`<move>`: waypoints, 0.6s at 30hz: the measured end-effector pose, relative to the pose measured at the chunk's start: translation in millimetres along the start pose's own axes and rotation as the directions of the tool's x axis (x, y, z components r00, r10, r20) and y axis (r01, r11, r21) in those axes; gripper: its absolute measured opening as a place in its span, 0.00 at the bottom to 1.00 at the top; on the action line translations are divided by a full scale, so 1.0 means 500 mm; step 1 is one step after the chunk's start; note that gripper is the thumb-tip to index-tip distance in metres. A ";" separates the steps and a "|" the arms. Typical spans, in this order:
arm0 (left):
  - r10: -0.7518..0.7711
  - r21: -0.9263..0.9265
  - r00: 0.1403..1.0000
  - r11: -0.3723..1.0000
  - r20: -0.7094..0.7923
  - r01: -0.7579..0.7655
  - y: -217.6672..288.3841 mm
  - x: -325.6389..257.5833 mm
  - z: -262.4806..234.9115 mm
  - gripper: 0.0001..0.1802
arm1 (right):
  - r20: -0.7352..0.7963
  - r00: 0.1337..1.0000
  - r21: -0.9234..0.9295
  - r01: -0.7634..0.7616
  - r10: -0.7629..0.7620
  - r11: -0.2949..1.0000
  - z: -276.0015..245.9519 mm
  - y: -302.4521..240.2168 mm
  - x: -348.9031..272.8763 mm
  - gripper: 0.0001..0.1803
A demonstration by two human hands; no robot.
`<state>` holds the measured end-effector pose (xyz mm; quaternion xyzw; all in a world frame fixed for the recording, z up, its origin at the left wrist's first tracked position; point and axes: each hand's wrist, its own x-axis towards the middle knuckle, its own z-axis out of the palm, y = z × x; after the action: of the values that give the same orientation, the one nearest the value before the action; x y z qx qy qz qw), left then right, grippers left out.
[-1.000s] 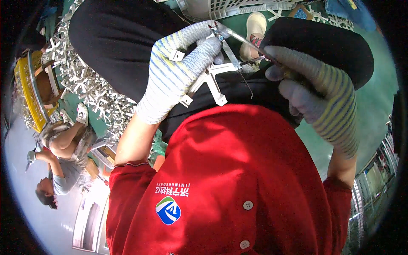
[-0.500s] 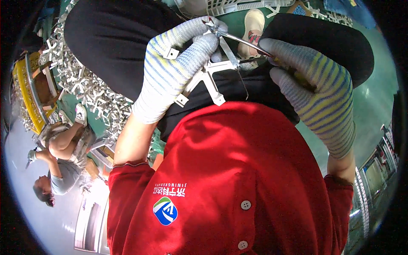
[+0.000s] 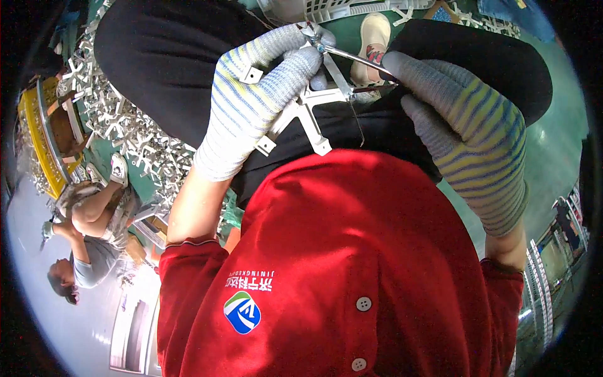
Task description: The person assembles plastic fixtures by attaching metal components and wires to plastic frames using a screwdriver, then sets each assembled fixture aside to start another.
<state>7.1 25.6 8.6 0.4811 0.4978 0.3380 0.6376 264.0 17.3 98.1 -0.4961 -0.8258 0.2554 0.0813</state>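
Observation:
My left hand (image 3: pixel 257 107), in a grey glove with blue and yellow stripes, grips a white plastic cross-shaped part (image 3: pixel 304 116) over my lap. Its arms stick out below and to the right of my fingers. My right hand (image 3: pixel 468 135), in a matching glove, holds a thin metal tool (image 3: pixel 355 60). The tool's tip rests at the top arm of the part, next to my left fingertips. My red shirt (image 3: pixel 352 264) fills the lower half of the view and my black trousers (image 3: pixel 163 63) lie behind the hands.
A heap of white cross-shaped parts (image 3: pixel 125 135) covers the green floor at the left, beside a yellow crate (image 3: pixel 34 141). Another person (image 3: pixel 94 217) sits low at the left. A white slotted crate (image 3: pixel 333 9) and my light shoe (image 3: pixel 375 34) are at the top.
My right hand has drawn in closer to the part, and the tool tip now lies against its top arm. My left hand has kept its grip and turned the part slightly.

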 end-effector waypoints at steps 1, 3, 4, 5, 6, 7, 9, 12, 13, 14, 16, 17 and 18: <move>-0.002 0.004 1.000 1.000 -0.001 0.002 0.000 -0.001 0.000 0.15 | 0.008 1.000 -0.177 0.030 -0.029 0.984 -0.001 -0.006 -0.002 0.23; 0.023 0.034 1.000 0.999 0.002 -0.023 -0.003 0.002 -0.002 0.15 | 0.019 0.998 -0.352 0.058 -0.055 0.934 0.001 -0.007 -0.004 0.23; 0.047 0.062 0.999 0.997 0.006 -0.047 -0.005 0.003 -0.002 0.15 | 0.028 0.994 -0.419 0.111 -0.109 0.901 0.003 -0.002 -0.005 0.24; 0.047 0.063 0.999 0.997 0.006 -0.047 -0.005 0.002 -0.002 0.15 | 0.041 0.986 -0.481 0.163 -0.163 0.861 0.005 0.000 -0.005 0.25; 0.026 0.040 1.000 0.999 0.007 -0.027 -0.005 0.001 -0.002 0.15 | 0.040 0.986 -0.481 0.163 -0.164 0.861 0.002 -0.005 -0.003 0.25; 0.006 0.017 1.000 1.000 0.009 -0.006 -0.005 0.000 -0.002 0.14 | 0.081 0.986 -0.492 0.169 -0.148 0.854 -0.003 -0.015 0.001 0.25; 0.009 0.072 1.000 0.997 0.005 -0.009 -0.005 0.003 0.000 0.13 | 0.119 0.985 -0.506 0.170 -0.127 0.846 -0.005 -0.025 0.005 0.26; 0.213 0.369 0.976 0.904 0.049 -0.216 -0.013 0.006 0.000 0.11 | 0.150 0.984 -0.489 0.159 -0.097 0.858 -0.003 -0.022 0.003 0.27; 0.387 0.575 0.911 0.716 0.143 -0.395 -0.021 0.008 -0.002 0.09 | 0.134 0.966 -0.492 0.259 -0.221 0.831 0.005 -0.006 0.000 0.25; 0.458 0.545 0.878 0.706 0.137 -0.453 -0.035 0.012 -0.002 0.08 | 0.115 0.932 -0.493 0.354 -0.345 0.794 0.015 0.008 -0.001 0.24; 0.450 0.540 0.887 0.724 0.103 -0.430 -0.048 0.007 -0.001 0.08 | 0.045 0.969 -0.294 0.245 -0.243 0.924 0.032 0.016 0.004 0.22; 0.442 0.529 0.894 0.744 0.070 -0.409 -0.050 0.008 0.001 0.08 | 0.003 0.993 -0.077 0.122 -0.122 0.990 0.037 0.019 0.010 0.20; 0.444 0.527 0.893 0.743 0.073 -0.412 -0.049 0.007 0.003 0.08 | 0.002 0.993 -0.078 0.119 -0.119 0.990 0.031 0.022 0.023 0.20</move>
<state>8.2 20.9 -15.8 0.7290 0.4657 0.3382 0.3707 260.8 26.0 77.9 -0.4493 -0.8631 0.2169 0.0780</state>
